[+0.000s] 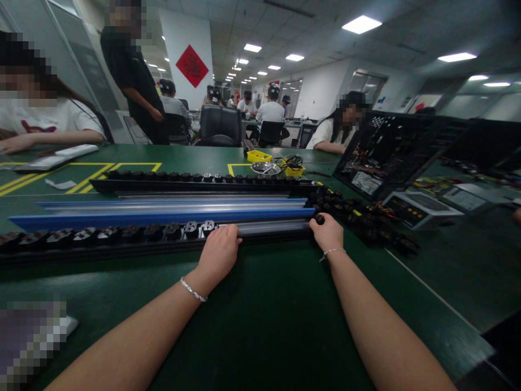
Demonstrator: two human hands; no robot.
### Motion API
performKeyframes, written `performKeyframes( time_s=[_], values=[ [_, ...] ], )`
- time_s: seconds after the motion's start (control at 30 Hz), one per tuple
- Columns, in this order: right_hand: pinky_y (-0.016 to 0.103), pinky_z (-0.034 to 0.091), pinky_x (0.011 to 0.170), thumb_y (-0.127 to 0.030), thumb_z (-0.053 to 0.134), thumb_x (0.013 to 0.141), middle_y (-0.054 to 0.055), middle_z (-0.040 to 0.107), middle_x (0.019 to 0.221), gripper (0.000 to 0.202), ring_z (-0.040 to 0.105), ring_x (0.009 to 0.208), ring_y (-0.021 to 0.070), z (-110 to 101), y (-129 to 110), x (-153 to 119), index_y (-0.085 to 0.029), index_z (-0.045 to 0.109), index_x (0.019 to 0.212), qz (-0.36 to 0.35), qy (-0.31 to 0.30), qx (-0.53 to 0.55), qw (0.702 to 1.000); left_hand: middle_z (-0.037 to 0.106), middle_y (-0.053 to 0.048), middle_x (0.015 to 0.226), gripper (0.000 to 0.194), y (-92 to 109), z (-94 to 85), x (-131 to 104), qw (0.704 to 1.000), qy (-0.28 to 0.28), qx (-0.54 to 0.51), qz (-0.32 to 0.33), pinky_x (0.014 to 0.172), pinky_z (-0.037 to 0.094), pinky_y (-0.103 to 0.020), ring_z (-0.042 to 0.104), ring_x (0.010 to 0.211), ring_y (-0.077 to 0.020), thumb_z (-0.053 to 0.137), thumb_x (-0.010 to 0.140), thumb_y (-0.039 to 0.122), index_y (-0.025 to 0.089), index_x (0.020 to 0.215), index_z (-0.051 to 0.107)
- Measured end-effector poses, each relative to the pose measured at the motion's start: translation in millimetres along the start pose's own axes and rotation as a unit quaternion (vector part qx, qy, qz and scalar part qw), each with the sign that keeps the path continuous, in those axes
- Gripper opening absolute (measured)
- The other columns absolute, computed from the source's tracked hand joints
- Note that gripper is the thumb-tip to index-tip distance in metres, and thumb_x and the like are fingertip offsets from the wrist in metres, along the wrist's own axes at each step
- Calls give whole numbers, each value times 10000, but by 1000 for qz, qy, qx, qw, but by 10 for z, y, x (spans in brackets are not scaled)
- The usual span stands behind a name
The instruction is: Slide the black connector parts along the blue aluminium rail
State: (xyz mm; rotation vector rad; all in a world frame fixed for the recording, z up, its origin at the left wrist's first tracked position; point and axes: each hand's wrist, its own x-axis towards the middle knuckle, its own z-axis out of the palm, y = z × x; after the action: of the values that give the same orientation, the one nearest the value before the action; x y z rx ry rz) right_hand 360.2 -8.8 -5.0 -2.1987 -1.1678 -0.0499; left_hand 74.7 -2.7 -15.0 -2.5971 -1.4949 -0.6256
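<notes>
A long black rail [280, 231] lies across the green table in front of me. Black socket modules [152, 231] sit in a row along its left part, and the right part shows a bare channel. My left hand [222, 250] is closed over the rail just right of the last modules; its fingertips are partly hidden. At the rail's right end, my right hand [328, 233] pinches a small black socket module [319, 219]. Blue-edged strips [163, 219] lie just behind the rail. Further back is a second black rail [195, 185], also filled with modules.
Loose black modules [358, 214] are heaped right of the rails. Behind them stand an open computer case [378, 157] and a power supply unit [421, 209]. A metal dish [265, 169] and yellow trays [259, 156] are at the back. Co-workers sit across the table.
</notes>
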Motion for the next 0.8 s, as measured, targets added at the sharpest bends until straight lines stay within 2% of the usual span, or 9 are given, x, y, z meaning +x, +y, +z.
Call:
performKeyframes(
  time_s=[0.43, 0.8],
  values=[
    [300, 433, 753, -347, 508, 732, 92, 666, 914, 359, 599, 851, 229, -3, 35, 31, -166, 633, 1016, 7, -3, 2, 1000, 581, -57, 815, 21, 0, 4, -2, 1000, 9, 2, 3, 672, 386, -325, 546, 789, -212, 466, 843, 180, 186, 829, 452],
    [291, 440, 753, -335, 518, 724, 86, 670, 869, 333, 603, 811, 212, 15, 109, 72, -168, 648, 981, -3, 21, 8, 1000, 581, -53, 813, 29, -12, 21, -2, 1000, 11, -2, 5, 666, 381, -322, 542, 771, -210, 477, 841, 189, 185, 830, 451]
  ],
)
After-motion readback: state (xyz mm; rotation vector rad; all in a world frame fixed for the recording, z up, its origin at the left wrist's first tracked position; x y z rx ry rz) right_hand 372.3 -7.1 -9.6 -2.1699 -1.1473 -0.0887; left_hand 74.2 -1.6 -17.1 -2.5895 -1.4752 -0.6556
